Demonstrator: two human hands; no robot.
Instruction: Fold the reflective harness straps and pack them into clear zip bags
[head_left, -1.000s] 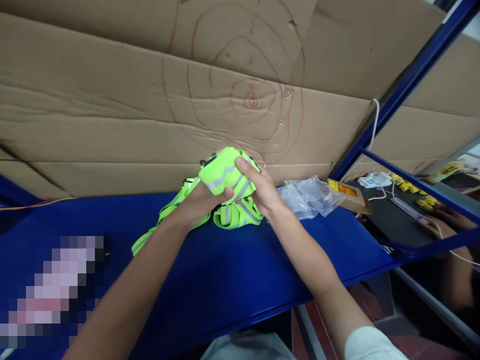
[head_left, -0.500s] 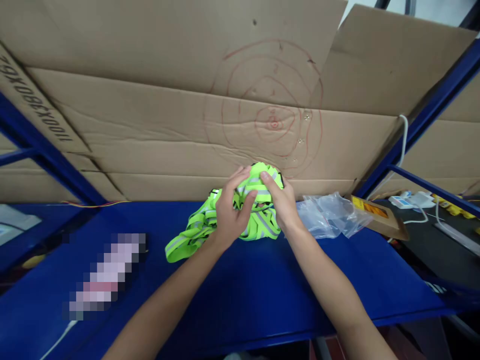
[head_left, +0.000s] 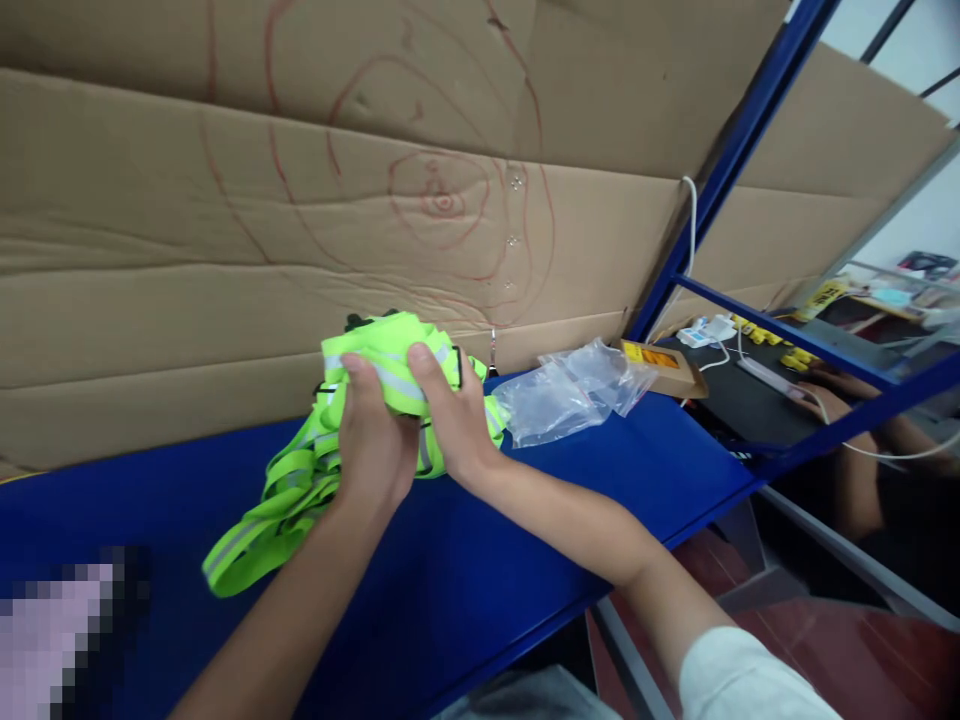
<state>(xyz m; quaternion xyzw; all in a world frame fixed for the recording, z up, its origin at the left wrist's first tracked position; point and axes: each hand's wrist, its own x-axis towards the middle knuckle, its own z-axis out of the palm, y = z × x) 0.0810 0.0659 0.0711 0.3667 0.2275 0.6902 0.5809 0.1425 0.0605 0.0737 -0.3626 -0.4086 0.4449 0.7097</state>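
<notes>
Hands (head_left: 461,425) around straps (head_left: 390,342) (bags (head_left: 551,402) beside)

The bare left hand (head_left: 375,440) and bare right hand (head_left: 457,415) grip side by side, thumbs (head_left: 360,378) uppermost; both bare forearms (head_left: 559,508) reach forward, a pale short sleeve (head_left: 742,675) covering the right upper arm (head_left: 675,620).

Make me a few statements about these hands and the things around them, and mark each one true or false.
1. The left hand and right hand both hold a yellow-green strap bundle. True.
2. The clear plastic bags lie left of the strap bundle. False: they lie to its right.
3. Red rings are drawn on the cardboard. True.
4. The tabletop is yellow. False: it is blue.
5. More yellow-green straps lie on the tabletop. True.
</notes>
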